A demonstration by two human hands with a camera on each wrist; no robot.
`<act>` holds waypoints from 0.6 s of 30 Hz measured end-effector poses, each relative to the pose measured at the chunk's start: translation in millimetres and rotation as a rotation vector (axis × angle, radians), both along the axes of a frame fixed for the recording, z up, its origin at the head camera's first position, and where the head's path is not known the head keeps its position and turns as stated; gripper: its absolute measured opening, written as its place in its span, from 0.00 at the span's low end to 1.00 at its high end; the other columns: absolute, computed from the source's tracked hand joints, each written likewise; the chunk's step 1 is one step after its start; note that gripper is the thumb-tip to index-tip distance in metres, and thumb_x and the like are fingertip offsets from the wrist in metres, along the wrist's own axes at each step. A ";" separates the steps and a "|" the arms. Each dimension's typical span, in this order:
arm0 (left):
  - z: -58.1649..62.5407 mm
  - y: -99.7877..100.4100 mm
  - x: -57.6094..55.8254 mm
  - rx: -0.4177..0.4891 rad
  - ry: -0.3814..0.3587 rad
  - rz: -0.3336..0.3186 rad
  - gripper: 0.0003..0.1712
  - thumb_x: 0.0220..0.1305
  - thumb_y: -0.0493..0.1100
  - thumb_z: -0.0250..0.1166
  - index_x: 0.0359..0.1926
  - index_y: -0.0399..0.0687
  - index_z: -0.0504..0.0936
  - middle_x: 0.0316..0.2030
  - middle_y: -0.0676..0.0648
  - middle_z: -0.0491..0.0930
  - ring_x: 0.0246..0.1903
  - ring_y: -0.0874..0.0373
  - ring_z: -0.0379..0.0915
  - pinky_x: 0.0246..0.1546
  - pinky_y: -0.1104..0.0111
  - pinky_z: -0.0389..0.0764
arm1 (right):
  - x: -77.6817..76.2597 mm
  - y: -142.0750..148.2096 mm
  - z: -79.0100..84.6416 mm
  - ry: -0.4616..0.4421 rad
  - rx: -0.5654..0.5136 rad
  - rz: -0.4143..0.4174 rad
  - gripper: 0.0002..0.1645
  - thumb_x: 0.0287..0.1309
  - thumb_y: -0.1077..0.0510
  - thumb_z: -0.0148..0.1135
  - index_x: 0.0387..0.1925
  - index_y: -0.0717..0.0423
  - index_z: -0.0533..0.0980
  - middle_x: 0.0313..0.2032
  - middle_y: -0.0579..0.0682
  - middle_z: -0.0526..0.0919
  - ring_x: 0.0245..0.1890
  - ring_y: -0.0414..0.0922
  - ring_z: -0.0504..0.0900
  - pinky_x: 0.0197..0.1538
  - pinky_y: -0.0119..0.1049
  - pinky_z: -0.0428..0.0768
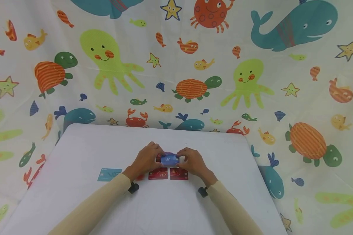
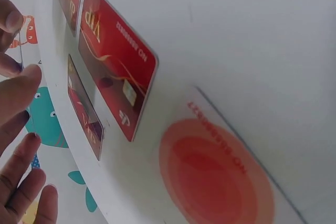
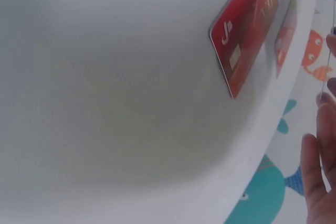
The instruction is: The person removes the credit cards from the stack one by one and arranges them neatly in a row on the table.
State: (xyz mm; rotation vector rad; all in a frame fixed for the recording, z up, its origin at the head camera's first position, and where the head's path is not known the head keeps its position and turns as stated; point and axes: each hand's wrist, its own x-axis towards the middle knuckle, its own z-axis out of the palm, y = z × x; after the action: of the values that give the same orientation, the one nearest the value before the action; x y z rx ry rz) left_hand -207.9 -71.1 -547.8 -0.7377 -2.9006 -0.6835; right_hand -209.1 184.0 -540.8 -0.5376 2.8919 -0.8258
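A blue card (image 1: 169,160) is held edge to edge between my two hands in the head view. My left hand (image 1: 147,158) pinches its left end between thumb and fingers, and my right hand (image 1: 194,161) pinches the right end. Just below it, two red VIP cards (image 1: 158,174) lie side by side on the white table. Another dark red card (image 2: 85,109) lies beyond them, partly covered by the blue card in the head view. Both wrist views catch the held card only as a thin edge.
A teal card (image 1: 108,174) lies on the left, partly behind my left forearm. Between it and the red cards is a white card with red circles (image 2: 215,177), largely hidden by my left wrist in the head view. A sea-animal curtain (image 1: 164,75) hangs behind the table (image 1: 223,156).
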 end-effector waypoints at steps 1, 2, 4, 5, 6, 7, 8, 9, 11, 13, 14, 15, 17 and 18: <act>0.5 0.1 1.0 0.005 -0.002 -0.003 0.29 0.52 0.53 0.85 0.55 0.55 0.90 0.52 0.51 0.87 0.53 0.57 0.75 0.57 0.61 0.86 | 0.4 1.1 0.4 0.002 -0.003 0.002 0.23 0.56 0.46 0.82 0.53 0.46 0.89 0.52 0.42 0.88 0.39 0.39 0.79 0.43 0.31 0.81; 1.4 0.3 2.0 0.012 -0.006 -0.005 0.29 0.52 0.53 0.85 0.55 0.54 0.90 0.52 0.51 0.87 0.53 0.56 0.76 0.57 0.61 0.86 | 1.1 2.2 1.0 0.001 -0.010 0.003 0.23 0.56 0.47 0.82 0.52 0.46 0.89 0.51 0.42 0.88 0.39 0.39 0.79 0.42 0.31 0.81; 2.5 0.7 3.8 0.030 -0.015 -0.014 0.29 0.53 0.53 0.85 0.56 0.55 0.90 0.52 0.51 0.88 0.54 0.56 0.76 0.57 0.60 0.86 | 2.2 4.3 1.3 0.006 -0.020 0.003 0.23 0.55 0.47 0.82 0.52 0.46 0.89 0.51 0.42 0.89 0.39 0.39 0.79 0.41 0.31 0.81; 3.0 1.1 4.6 0.036 -0.020 -0.018 0.29 0.53 0.53 0.85 0.56 0.55 0.90 0.52 0.51 0.88 0.54 0.56 0.76 0.58 0.60 0.86 | 2.8 5.3 1.2 0.007 -0.026 0.001 0.23 0.55 0.47 0.83 0.52 0.46 0.89 0.51 0.42 0.89 0.39 0.39 0.79 0.41 0.31 0.81; 3.4 1.7 5.4 0.044 -0.021 -0.024 0.28 0.53 0.53 0.85 0.56 0.55 0.90 0.53 0.51 0.88 0.55 0.56 0.76 0.58 0.59 0.86 | 3.6 6.3 1.2 0.007 -0.030 -0.001 0.23 0.55 0.47 0.83 0.52 0.46 0.89 0.51 0.42 0.89 0.39 0.40 0.79 0.41 0.31 0.81; 3.4 2.3 6.1 0.051 -0.019 -0.028 0.28 0.53 0.53 0.84 0.56 0.55 0.90 0.53 0.51 0.88 0.55 0.56 0.77 0.58 0.59 0.86 | 4.4 7.2 1.1 0.005 -0.033 -0.005 0.23 0.54 0.47 0.83 0.52 0.45 0.89 0.51 0.42 0.89 0.39 0.39 0.79 0.41 0.31 0.81; 3.6 2.8 6.6 0.056 -0.018 -0.034 0.28 0.54 0.53 0.84 0.56 0.55 0.90 0.53 0.51 0.88 0.55 0.56 0.77 0.58 0.59 0.86 | 5.1 8.0 1.3 0.003 -0.036 -0.007 0.24 0.55 0.47 0.83 0.53 0.45 0.89 0.51 0.42 0.89 0.39 0.40 0.79 0.41 0.31 0.82; 3.2 3.3 6.9 0.061 -0.013 -0.039 0.27 0.54 0.53 0.84 0.55 0.55 0.90 0.53 0.51 0.88 0.55 0.56 0.77 0.58 0.58 0.86 | 5.8 8.8 1.2 0.003 -0.038 -0.010 0.24 0.54 0.47 0.83 0.53 0.45 0.89 0.51 0.42 0.89 0.39 0.39 0.79 0.41 0.31 0.82; 3.0 4.7 8.0 0.065 -0.003 -0.045 0.27 0.54 0.53 0.84 0.55 0.56 0.90 0.54 0.51 0.88 0.56 0.55 0.77 0.57 0.58 0.86 | 7.5 10.8 1.2 0.000 -0.045 -0.014 0.24 0.54 0.46 0.83 0.53 0.45 0.89 0.52 0.41 0.89 0.39 0.39 0.79 0.41 0.30 0.82; 2.8 6.0 9.4 0.075 -0.002 -0.046 0.26 0.54 0.52 0.84 0.54 0.56 0.90 0.54 0.51 0.88 0.55 0.55 0.77 0.57 0.58 0.86 | 9.2 12.8 1.2 0.001 -0.054 -0.014 0.24 0.54 0.46 0.83 0.53 0.44 0.89 0.52 0.41 0.89 0.39 0.39 0.80 0.40 0.30 0.82; 3.2 6.6 10.2 0.083 -0.010 -0.045 0.25 0.55 0.51 0.84 0.54 0.56 0.90 0.53 0.51 0.88 0.55 0.55 0.77 0.57 0.58 0.86 | 10.0 13.8 1.3 0.004 -0.061 -0.010 0.24 0.55 0.46 0.83 0.53 0.44 0.89 0.52 0.41 0.89 0.38 0.39 0.80 0.39 0.30 0.82; 3.5 7.3 10.9 0.091 -0.017 -0.046 0.25 0.55 0.51 0.84 0.54 0.56 0.90 0.53 0.51 0.88 0.56 0.55 0.77 0.57 0.57 0.86 | 10.8 14.8 1.3 0.009 -0.069 -0.006 0.24 0.55 0.46 0.83 0.53 0.45 0.89 0.52 0.42 0.89 0.38 0.39 0.80 0.39 0.30 0.82; 4.0 9.0 12.2 0.098 -0.031 -0.041 0.25 0.54 0.51 0.84 0.54 0.56 0.90 0.53 0.51 0.88 0.56 0.55 0.78 0.57 0.57 0.87 | 12.2 16.7 1.4 0.022 -0.081 0.005 0.24 0.55 0.46 0.83 0.53 0.46 0.89 0.52 0.43 0.89 0.37 0.40 0.80 0.38 0.30 0.82; 4.2 9.8 12.8 0.102 -0.035 -0.039 0.25 0.54 0.51 0.84 0.54 0.56 0.90 0.53 0.51 0.88 0.56 0.55 0.78 0.57 0.57 0.87 | 12.8 17.6 1.4 0.030 -0.085 0.011 0.24 0.54 0.46 0.83 0.53 0.46 0.89 0.52 0.43 0.90 0.37 0.40 0.80 0.37 0.30 0.82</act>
State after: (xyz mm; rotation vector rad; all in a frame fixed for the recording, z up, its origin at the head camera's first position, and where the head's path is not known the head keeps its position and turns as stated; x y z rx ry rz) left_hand -195.0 -61.4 -543.6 -0.7792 -2.8637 -0.8490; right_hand -196.2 201.7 -539.4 -0.5775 2.8890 -0.9509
